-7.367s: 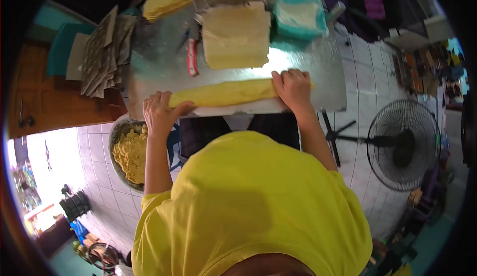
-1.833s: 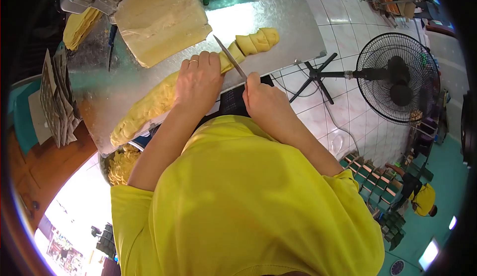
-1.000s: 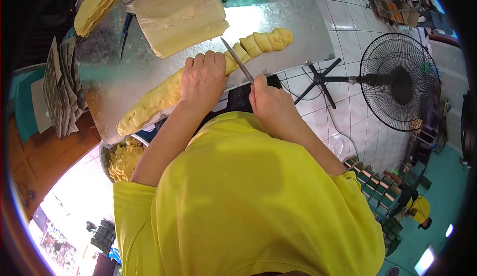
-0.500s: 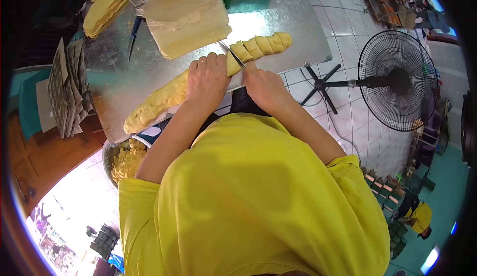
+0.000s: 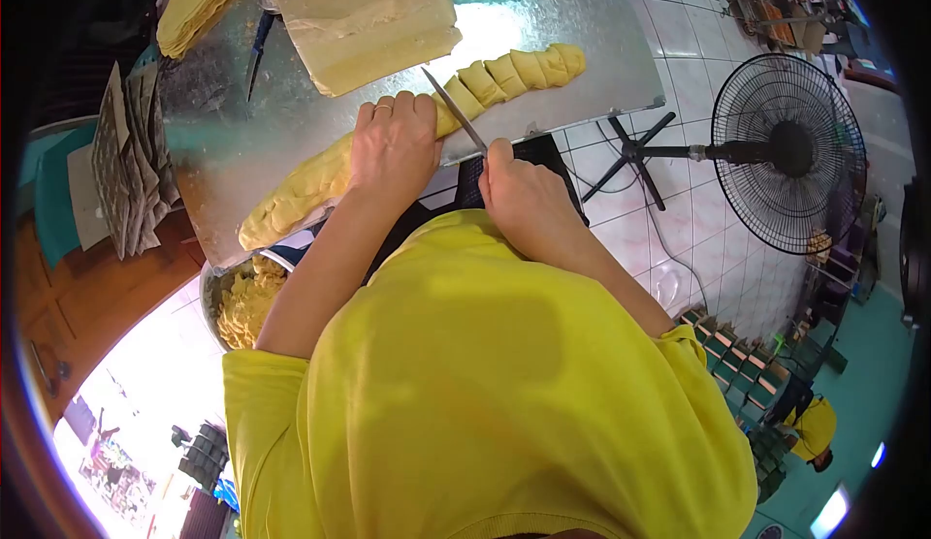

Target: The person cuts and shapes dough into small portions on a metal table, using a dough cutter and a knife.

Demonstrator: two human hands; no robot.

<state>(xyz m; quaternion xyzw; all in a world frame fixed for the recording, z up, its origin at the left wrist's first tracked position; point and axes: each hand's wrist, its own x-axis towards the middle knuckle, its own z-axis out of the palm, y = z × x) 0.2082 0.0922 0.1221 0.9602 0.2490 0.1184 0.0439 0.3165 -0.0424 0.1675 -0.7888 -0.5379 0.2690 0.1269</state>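
Note:
A long roll of pale yellow dough [image 5: 299, 188] lies slantwise along the near edge of the metal table. Its right end is cut into several thick pieces [image 5: 529, 69], still side by side in a row. My left hand [image 5: 393, 142] is closed over the uncut roll, fingers curled across its top just left of the blade. In my right hand [image 5: 524, 195] I grip a knife [image 5: 456, 112] at the table's near edge. The blade points away from me and crosses over the dough beside the cut pieces. My fist hides the knife's handle.
A flat dough sheet [image 5: 364, 20] lies behind the roll, with a second knife [image 5: 259, 52] left of it. Folded sheets [image 5: 199, 11] sit back left. Below the table's left corner stands a bowl [image 5: 209, 311] of yellow dough. A standing fan [image 5: 787, 151] is at right.
My right hand has drawn the knife back toward me and a little left relative to the dough. My left hand still holds the roll. The whole view has shifted slightly.

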